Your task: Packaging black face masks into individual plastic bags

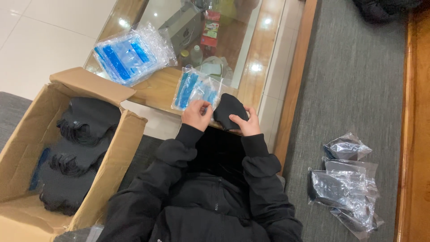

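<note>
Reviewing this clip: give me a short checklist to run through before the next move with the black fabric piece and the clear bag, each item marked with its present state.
1. Right hand grips the black fabric piece: ok.
2. Left hand pinches the clear bag at its near edge: ok.
3. Bag mouth open wide enough for the piece: cannot tell, the left hand covers it.
4. Piece folded compactly: ok, it looks bunched into a small bundle.
5. Piece started into the bag: not ok, it lies beside the bag.
6. Supplies within reach: ok, cardboard box of black pieces and stack of empty bags are close.
</note>
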